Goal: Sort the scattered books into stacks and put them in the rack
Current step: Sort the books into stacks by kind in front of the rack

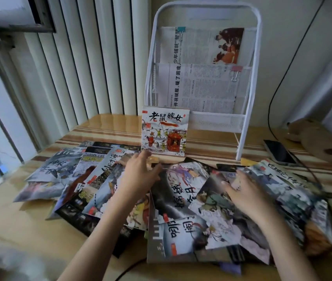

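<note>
Several thin picture books [183, 191] lie scattered and overlapping across the wooden table [19, 224]. One picture book with a red sedan chair on its cover [164, 131] stands upright, leaning against the foot of the white wire rack [249, 118]. My left hand [140, 173] hovers over the far edge of the pile, just below the upright book, with its fingers loosely stretched and nothing clearly in it. To the right, my right hand [246, 189] rests flat with spread fingers on a book cover.
Two clipped newspapers [201, 86] fill the rack's upper pockets. A phone [279, 152] and a round brown object [323, 147] lie at the right, with a black cable [270, 110] running down the wall. Vertical blinds [83, 57] and a window stand at the left.
</note>
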Demonstrator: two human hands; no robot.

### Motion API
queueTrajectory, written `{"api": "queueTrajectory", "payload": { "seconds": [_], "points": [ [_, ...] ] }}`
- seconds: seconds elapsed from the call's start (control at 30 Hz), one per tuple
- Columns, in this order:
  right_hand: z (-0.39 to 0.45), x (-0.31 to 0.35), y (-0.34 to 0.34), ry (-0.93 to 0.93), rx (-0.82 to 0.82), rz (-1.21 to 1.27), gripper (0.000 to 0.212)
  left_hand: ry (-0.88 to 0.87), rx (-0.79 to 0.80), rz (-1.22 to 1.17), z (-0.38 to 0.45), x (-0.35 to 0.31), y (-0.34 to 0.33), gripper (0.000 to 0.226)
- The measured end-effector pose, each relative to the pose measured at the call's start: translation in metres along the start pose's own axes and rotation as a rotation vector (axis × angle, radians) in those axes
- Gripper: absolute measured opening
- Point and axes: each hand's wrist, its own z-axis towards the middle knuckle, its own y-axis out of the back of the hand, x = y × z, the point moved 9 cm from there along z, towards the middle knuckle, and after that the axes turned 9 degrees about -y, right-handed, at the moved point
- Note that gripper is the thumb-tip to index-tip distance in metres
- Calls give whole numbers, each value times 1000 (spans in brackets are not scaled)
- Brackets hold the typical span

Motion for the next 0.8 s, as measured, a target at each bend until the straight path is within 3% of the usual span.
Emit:
{"api": "queueTrajectory", "payload": {
  "seconds": [0.1,0.17,0.23,0.33,0.57,0.7,0.73,0.8],
  "points": [
    [-9,-17,-13,-14,56,-172,75,46,82,2,-20,-7,-9,45],
    [-16,-13,-19,16,42,-214,70,87,121,-234,-25,-10,-19,54],
    [-20,-6,-22,52,2,-228,69,169,47,-496,-25,-5,-20,72],
    [-21,-4,-24,70,-52,-238,68,220,-79,-651,-26,2,-14,81],
    [-5,-1,-22,64,-122,-239,70,294,-19,-953,-19,4,-20,86],
    [-1,1,-21,59,-137,-237,69,78,43,-651,-6,-27,-16,53],
    [-2,2,-21,60,-141,-241,69,28,48,-610,-4,-36,-15,55],
    [-3,1,-21,59,-144,-244,68,30,139,-757,0,-44,-25,63]
  ]
}}
